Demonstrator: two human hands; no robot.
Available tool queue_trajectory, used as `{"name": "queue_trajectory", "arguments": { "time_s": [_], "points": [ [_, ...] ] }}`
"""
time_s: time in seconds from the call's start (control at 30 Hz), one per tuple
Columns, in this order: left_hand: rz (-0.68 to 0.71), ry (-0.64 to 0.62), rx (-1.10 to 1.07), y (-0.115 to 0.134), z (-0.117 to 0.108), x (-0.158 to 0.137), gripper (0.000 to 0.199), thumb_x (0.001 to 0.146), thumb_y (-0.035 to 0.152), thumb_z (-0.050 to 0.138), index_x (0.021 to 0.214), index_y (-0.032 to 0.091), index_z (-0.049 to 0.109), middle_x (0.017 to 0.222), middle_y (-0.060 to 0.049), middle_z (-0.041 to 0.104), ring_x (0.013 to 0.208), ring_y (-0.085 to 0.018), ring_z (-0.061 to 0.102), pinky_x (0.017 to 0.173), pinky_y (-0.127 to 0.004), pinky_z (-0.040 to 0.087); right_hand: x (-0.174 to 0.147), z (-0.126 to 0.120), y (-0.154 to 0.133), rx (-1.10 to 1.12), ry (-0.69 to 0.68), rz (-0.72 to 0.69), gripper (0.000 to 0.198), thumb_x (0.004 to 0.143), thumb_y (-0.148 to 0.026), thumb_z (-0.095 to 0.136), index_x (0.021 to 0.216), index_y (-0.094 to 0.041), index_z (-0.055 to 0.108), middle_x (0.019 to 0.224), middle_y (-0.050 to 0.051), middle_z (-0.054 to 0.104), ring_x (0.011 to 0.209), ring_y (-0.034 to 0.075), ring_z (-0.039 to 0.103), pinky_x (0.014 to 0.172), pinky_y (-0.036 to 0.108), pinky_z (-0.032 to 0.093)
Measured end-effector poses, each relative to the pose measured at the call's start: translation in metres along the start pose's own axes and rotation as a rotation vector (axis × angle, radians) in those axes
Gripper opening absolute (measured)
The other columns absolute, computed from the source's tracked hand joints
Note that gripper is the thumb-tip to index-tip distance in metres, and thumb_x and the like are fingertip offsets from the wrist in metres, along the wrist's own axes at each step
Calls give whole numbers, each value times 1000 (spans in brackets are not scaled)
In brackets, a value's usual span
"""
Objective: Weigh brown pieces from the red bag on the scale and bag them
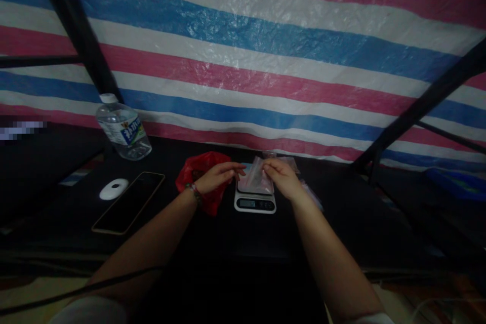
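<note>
Head view: left hand [217, 176] and right hand [281, 178] both pinching a small clear plastic bag [255, 178] above a white digital kitchen scale [255, 201] (display unreadable), sitting mid-table beside a crumpled red plastic bag [197, 169] at left.

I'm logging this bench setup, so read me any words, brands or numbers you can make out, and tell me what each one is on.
None can be read.
Water bottle: blue label with white lettering, too blurred to read.
Scale: display is dim, no digits legible.
Phone: screen dark, no text.
Small clear bag held by the left hand and right hand: no print visible.
Red bag: no print visible.
</note>
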State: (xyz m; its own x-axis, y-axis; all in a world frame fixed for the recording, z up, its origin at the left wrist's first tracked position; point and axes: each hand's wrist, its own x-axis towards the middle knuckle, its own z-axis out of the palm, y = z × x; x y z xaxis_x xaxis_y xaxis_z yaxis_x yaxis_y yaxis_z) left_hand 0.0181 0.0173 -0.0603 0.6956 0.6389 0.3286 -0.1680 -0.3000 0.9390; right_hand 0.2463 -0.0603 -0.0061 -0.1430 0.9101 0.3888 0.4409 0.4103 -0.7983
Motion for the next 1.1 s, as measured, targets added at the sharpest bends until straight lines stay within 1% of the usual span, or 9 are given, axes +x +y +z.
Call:
{"name": "queue_trajectory", "arguments": {
  "time_s": [0.1, 0.23, 0.33, 0.43, 0.53, 0.67, 0.77, 0.93, 1.1],
  "points": [
    [-82, 8, -299, -2, -1, -3, 50, 74, 58, 63, 91, 11, 65, 71, -6, 65, 57, -12, 57, 51, -22, 41, 19, 31, -1, -41, -90, -40, 19, 85, -29, 53, 87, -19, 70, 82, 2, 69, 75, 15, 62, 69, 27, 46],
    [-169, 2, -299, 2, -7, -5, 37, 68, 44, 74, 67, 11, 60, 52, 0, 56, 42, -7, 47, 42, -18, 32, 24, 48, 2, -105, -37, -35, 17, 83, -26, 56, 88, -20, 71, 83, 3, 70, 76, 16, 63, 71, 28, 48],
    [-188, 41, -263, 4, -7, -4, 34, 65, 40, 77, 64, 11, 59, 50, 1, 56, 42, -7, 48, 42, -18, 33, 14, 51, 3, -199, 141, -131, 22, 82, -27, 58, 100, -22, 68, 93, 5, 69, 81, 17, 63, 76, 32, 50],
    [-148, 256, -327, 1, -5, -1, 34, 68, 42, 74, 66, 13, 56, 52, 3, 55, 41, -6, 47, 42, -17, 33, 0, 55, 4, -347, 463, -330, 33, 79, -28, 62, 112, -22, 63, 112, 9, 62, 104, 23, 57, 94, 42, 45],
    [-91, 430, -297, -1, -2, 1, 30, 75, 42, 68, 71, 15, 54, 51, 6, 50, 37, -4, 39, 39, -16, 29, -9, 63, 5, -402, 497, -421, 31, 81, -26, 62, 112, -23, 63, 110, 9, 61, 108, 23, 56, 96, 43, 45],
    [7, 361, -73, 3, 6, 2, 27, 75, 39, 69, 75, 14, 60, 61, 2, 57, 49, -7, 49, 49, -19, 39, -11, 74, 8, -340, 297, -331, 34, 81, -29, 63, 115, -24, 63, 106, 8, 65, 99, 22, 61, 88, 39, 51],
    [72, 261, 71, 6, 12, 2, 26, 76, 37, 69, 73, 12, 63, 70, -2, 61, 64, -10, 55, 61, -21, 44, -8, 80, 12, -250, 257, -221, 31, 80, -28, 65, 111, -25, 67, 99, 7, 69, 91, 20, 64, 83, 36, 53],
    [42, 199, 111, 6, 15, 2, 29, 80, 39, 64, 73, 12, 61, 65, 0, 57, 58, -10, 52, 54, -20, 42, -3, 83, 25, 18, 233, 5, 25, 80, -30, 63, 103, -25, 71, 95, 4, 73, 83, 20, 67, 77, 35, 54],
    [23, 197, 186, 7, 15, 1, 31, 82, 40, 61, 72, 11, 61, 61, 0, 56, 55, -9, 50, 53, -20, 39, -1, 83, 35, 236, 202, 113, 23, 81, -35, 61, 94, -22, 75, 83, 3, 73, 72, 19, 67, 64, 30, 54]
  ]
}}
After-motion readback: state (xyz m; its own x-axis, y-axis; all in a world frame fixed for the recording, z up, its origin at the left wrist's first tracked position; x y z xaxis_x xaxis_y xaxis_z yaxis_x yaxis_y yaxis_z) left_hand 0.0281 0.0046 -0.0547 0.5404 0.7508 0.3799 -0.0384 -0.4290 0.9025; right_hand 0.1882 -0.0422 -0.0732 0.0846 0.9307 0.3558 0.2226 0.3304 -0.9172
